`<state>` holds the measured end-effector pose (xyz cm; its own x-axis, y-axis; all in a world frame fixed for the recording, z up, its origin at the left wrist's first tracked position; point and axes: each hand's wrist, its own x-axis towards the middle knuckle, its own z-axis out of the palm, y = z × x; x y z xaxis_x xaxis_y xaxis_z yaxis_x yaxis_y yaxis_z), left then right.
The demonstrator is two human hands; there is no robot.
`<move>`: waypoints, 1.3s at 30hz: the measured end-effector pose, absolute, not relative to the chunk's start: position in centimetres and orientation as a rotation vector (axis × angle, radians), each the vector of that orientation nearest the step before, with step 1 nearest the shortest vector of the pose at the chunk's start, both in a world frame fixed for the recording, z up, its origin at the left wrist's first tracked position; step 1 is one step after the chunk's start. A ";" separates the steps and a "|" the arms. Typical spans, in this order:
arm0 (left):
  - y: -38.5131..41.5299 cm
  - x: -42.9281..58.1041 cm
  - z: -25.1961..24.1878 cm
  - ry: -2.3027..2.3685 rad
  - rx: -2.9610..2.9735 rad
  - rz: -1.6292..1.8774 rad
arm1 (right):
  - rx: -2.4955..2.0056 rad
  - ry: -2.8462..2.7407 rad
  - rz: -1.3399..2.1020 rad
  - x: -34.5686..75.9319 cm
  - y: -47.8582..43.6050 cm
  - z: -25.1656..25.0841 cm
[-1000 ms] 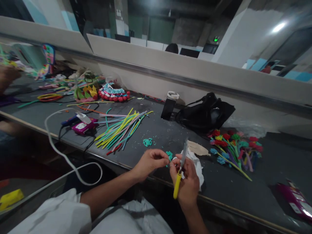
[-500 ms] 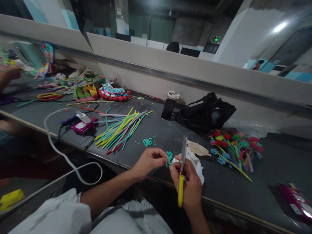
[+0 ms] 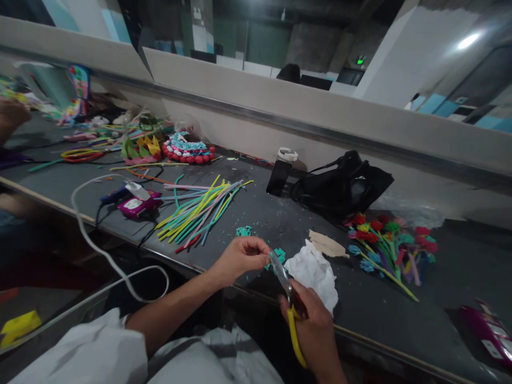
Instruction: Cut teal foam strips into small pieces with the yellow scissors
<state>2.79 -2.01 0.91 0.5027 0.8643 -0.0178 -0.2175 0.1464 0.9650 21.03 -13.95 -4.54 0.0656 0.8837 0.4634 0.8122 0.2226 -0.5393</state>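
Pinched thumb to fingertip, my left hand (image 3: 242, 261) holds a small green piece (image 3: 271, 255), mostly hidden by the fingers. My right hand (image 3: 314, 322) is wrapped round yellow-handled scissors (image 3: 291, 298). Their blades point up and left, with the tips at the left fingertips and the green piece. Just behind the blades lies a small heap of green scraps (image 3: 280, 255) on the dark table (image 3: 272, 224). Another little pile of green scraps (image 3: 244, 231) sits farther back. Crumpled white tissue (image 3: 314, 272) lies beside my right hand.
Coloured foam-like sticks (image 3: 200, 213) lie in a bundle left of centre. A purple box (image 3: 140, 204) with a white plug stands near the cable (image 3: 82, 218). Behind are a black phone (image 3: 279, 176) and black bag (image 3: 340, 184). Craft flowers (image 3: 388, 240) lie right. Another person's hand (image 3: 14, 114) is far left.
The scissors have swung from upright to pointing left at my left fingertips, and my right hand has turned and lowered. My left hand has shifted slightly left.
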 end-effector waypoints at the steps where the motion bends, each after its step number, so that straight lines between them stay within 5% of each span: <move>1: -2.0 2.8 0.9 0.697 1.170 0.875 | -1.589 -1.747 0.114 21.0 -14.0 -4.5; 39: -1.8 2.2 1.2 0.706 1.115 0.835 | -1.619 -1.743 0.246 20.7 -14.4 -4.4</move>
